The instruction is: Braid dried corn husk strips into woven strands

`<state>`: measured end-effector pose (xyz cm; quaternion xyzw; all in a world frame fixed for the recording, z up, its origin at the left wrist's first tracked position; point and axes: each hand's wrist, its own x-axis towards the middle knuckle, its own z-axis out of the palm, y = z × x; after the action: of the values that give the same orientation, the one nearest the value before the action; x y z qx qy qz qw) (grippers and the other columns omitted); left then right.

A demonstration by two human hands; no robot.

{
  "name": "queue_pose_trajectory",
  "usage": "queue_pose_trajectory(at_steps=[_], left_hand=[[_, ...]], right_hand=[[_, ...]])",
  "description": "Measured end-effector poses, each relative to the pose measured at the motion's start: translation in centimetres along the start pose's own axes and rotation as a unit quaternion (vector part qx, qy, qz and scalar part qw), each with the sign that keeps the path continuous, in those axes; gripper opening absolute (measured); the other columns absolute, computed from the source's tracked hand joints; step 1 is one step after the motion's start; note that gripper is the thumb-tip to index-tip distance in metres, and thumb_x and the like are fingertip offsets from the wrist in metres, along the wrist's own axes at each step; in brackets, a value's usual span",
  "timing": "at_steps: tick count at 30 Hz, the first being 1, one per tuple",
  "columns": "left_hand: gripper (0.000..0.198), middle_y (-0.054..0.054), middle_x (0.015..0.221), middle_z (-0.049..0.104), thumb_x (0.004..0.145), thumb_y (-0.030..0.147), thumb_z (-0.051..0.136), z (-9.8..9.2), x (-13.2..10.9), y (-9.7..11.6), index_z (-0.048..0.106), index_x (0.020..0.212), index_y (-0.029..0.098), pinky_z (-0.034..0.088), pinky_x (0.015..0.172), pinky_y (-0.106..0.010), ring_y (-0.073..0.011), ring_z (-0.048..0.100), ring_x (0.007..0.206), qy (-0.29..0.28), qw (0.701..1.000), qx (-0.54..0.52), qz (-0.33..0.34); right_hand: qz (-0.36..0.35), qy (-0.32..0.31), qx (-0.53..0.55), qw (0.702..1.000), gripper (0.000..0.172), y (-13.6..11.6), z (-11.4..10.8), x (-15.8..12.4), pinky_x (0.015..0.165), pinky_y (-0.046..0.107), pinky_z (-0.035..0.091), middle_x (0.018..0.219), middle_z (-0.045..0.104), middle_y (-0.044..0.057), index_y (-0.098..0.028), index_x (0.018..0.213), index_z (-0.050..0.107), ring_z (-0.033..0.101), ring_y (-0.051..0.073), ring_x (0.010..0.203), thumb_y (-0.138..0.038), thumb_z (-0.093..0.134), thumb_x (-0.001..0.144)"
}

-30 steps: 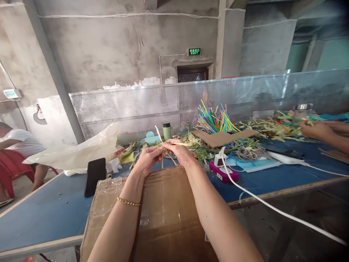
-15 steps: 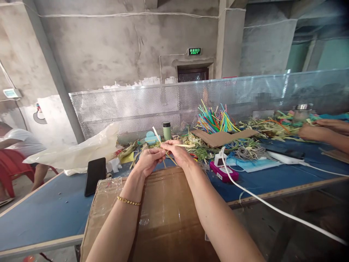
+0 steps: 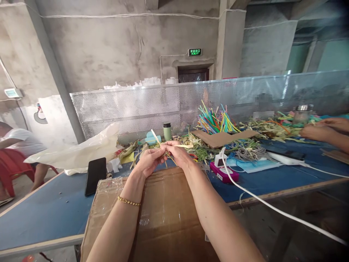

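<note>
My left hand [image 3: 149, 160] and my right hand [image 3: 176, 153] meet just beyond the far edge of a cardboard box [image 3: 169, 203]. Fingertips of both are pinched together around several thin, flat, pale strips [image 3: 156, 137]. One strip sticks up to the left, another points right past my right hand, and greenish ends hang below. Where the strips cross is hidden by my fingers. A beaded gold bracelet [image 3: 128, 201] circles my left wrist. Behind my hands stand a green bottle with a black lid [image 3: 167, 132] and heaps of dry plant strips [image 3: 188, 140].
Left on the blue table [image 3: 49, 211] are a black phone [image 3: 95, 176] and a plastic bag [image 3: 79, 147]. To the right lie a purple power block [image 3: 224, 172], a white cable [image 3: 261, 201], cardboard [image 3: 225, 137] and colourful stems [image 3: 215, 118]. A co-worker's hands [image 3: 324, 129] are far right.
My hands have drawn slightly closer together, with the fingertips overlapping more. The upright strip has shifted a little left and down. The co-worker's hands at the right have moved slightly.
</note>
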<state>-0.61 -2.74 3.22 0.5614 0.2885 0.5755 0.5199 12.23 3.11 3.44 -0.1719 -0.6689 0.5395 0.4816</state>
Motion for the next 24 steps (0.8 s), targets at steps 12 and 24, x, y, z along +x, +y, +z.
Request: queue_pose_trajectory(at_steps=[12,24], left_hand=[[0.031,-0.003,0.060,0.063,0.055,0.031,0.089,-1.0,0.8,0.1,0.070,0.067,0.010,0.035,0.049,-0.022,-0.0074,0.049,0.050,0.090,0.994,-0.060,0.008],[0.030,-0.004,0.061,0.063,0.057,0.032,0.089,-0.6,0.5,-0.3,0.071,0.067,0.009,0.036,0.052,-0.023,-0.0080,0.050,0.053,0.058,0.998,-0.006,-0.013]], right_hand=[[-0.041,0.105,-0.086,0.990,0.026,-1.8,-0.2,-0.7,0.055,0.024,0.037,0.066,0.063,0.000,-0.016,0.069,0.067,0.051,0.011,0.060,-0.041,0.074,0.068],[-0.013,0.158,-0.071,0.985,0.017,-2.1,0.7,-0.5,0.049,0.023,0.036,0.047,0.049,-0.003,-0.019,0.048,0.052,0.043,0.010,0.049,-0.024,0.059,0.062]])
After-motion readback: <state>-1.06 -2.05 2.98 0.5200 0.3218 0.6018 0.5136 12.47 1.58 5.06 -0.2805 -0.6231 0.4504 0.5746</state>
